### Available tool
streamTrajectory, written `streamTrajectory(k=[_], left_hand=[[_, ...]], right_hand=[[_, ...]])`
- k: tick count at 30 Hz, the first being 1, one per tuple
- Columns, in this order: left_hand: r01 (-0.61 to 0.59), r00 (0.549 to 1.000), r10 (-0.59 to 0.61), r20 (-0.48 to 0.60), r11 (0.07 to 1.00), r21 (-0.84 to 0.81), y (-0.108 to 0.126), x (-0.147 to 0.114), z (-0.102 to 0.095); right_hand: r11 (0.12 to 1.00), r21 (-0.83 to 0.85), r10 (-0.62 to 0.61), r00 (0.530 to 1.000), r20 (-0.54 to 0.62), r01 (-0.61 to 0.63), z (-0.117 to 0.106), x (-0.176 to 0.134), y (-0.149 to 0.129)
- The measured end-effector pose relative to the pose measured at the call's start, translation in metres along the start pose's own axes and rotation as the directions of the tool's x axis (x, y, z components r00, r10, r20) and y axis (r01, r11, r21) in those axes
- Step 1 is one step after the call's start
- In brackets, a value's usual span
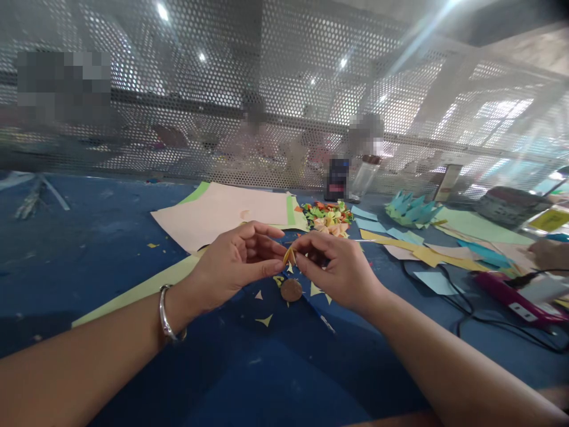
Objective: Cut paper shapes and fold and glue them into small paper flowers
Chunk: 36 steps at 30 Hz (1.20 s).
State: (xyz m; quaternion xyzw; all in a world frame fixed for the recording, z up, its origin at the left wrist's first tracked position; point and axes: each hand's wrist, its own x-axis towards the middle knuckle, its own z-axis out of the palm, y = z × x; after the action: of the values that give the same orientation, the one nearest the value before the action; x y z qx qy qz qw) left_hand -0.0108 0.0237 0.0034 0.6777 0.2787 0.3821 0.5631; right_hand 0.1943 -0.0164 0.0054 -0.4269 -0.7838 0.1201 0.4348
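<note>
The single view looks from the person's head, forward and down across the blue table point(267, 379). It is near enough that the forearms point(111, 341) run in from the lower corners to the left hand point(237, 258) and right hand point(342, 267) mid-frame; beyond, the mesh point(288, 71) spans the top.

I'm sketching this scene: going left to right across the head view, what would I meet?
Silver bracelet, left hand, folded yellow paper, right hand, spiky blue-green paper piece, purple power strip.
</note>
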Motion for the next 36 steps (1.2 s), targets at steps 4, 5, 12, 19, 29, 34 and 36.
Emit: streamTrajectory(k=[4,5,12,19,29,34,36], left_hand=[[0.007,1.0,-0.007,-0.003,1.0,0.006,0.0033,-0.0013,0.0005],[0.012,1.0,-0.012,-0.005,1.0,0.008,0.0039,-0.0013,0.0005],[0.031,0.999,-0.031,0.008,0.999,-0.012,0.0036,-0.0004,-0.0015],[0.017,1.0,-0.016,0.02,0.999,-0.03,0.0029,-0.0007,-0.0031],[0.045,0.998,-0.042,0.04,0.997,-0.058,0.0043,0.0004,-0.0032],[0.028,1.0,-0.028,0.01,1.0,-0.008,0.004,-0.0001,-0.0049],[0.012,1.0,-0.012,-0.013,1.0,0.022,0.0041,-0.0011,-0.0037]], right_hand=[[1.0,0.012,0.003,1.0,-0.001,-0.003,-0.0006,-0.0003,-0.0002],[1.0,0.014,0.007,1.0,0.0,-0.007,-0.0007,-0.0005,-0.0001],[0.999,0.032,0.039,0.999,0.008,-0.039,-0.0028,-0.0014,-0.0001],[0.996,0.071,0.044,0.999,0.018,-0.045,-0.0036,-0.0001,-0.0003],[0.995,0.083,0.052,0.998,0.029,-0.054,-0.0067,-0.0026,-0.0033],[0.995,0.088,0.044,0.999,0.025,-0.046,-0.0048,-0.0014,-0.0025],[0.996,0.081,0.044,0.998,0.033,-0.047,-0.0033,-0.0015,-0.0023]])
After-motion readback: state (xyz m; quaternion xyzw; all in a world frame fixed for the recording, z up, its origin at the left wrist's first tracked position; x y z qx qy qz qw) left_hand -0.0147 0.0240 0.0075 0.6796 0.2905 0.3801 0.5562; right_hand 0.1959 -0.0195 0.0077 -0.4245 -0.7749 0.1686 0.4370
